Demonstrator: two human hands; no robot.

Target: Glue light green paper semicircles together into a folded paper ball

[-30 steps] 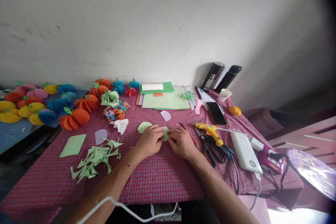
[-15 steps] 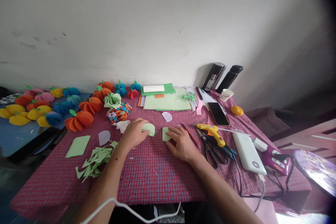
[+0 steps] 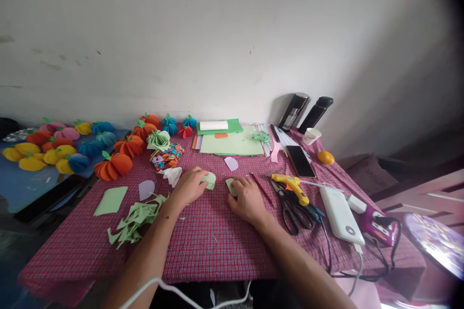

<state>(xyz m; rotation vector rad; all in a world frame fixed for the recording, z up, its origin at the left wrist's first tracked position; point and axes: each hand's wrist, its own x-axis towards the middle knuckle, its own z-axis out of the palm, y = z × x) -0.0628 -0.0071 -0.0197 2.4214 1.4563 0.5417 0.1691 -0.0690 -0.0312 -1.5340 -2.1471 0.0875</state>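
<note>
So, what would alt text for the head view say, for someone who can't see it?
A person's left hand holds light green paper and the right hand touches another green piece, above a red checked tablecloth. Colorful paper pumpkins sit to the left; a yellow glue gun, scissors and a phone lie to the right.

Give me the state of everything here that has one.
Left hand: holding rounded green paper
Right hand: holding green piece
Phone: face up, screen dark
Glue gun: lying across scissors
Scissors: partly covered, opening unclear
Power bank: cable plugged in
Purple socket block: plug inserted
Bottles: standing, closed
White paper: rolled
Green scraps: loosely heaped
Cup: uncovered
</note>
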